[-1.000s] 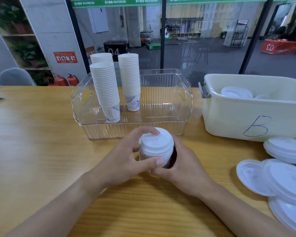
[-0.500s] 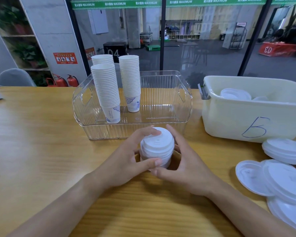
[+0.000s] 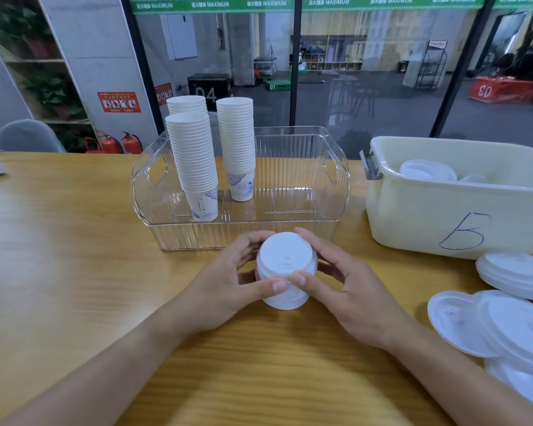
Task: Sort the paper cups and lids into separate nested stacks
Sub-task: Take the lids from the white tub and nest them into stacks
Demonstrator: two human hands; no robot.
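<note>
Both hands at the near middle of the wooden table (image 3: pixel 74 256), wrapped around one lidded paper cup (image 3: pixel 285 290). The cup is upright, just in front of the clear bin; whether its base touches the table cannot be told.

Left hand (image 3: pixel 228 287): fingers curled round the far left side of the white lid (image 3: pixel 285 252), thumb pressed on the near rim. Right hand (image 3: pixel 348 290): fingers curled over the far right rim, thumb on the near edge beside the left thumb. Both clamped on the cup and its lid. The lid sits on the cup.

Clear ribbed bin (image 3: pixel 305 179) behind the hands, with cut-out handles at each end. In its left half, three nested stacks of paper cups: front stack (image 3: pixel 194 164), right stack (image 3: pixel 237 149), rear stack (image 3: pixel 186 104) mostly hidden behind the front one. The bottom cups show blue print.

Cream tub (image 3: pixel 443 216) to the right, marked with a blue handwritten character, a few white lids (image 3: pixel 426 172) inside. On the table in front of the tub, a small pile of lids (image 3: pixel 514 272); nearer the edge, more loose lids (image 3: pixel 490 327) overlapping one another.

Background: glass wall, red fire extinguishers (image 3: pixel 119 142), grey chair (image 3: pixel 25 136).
</note>
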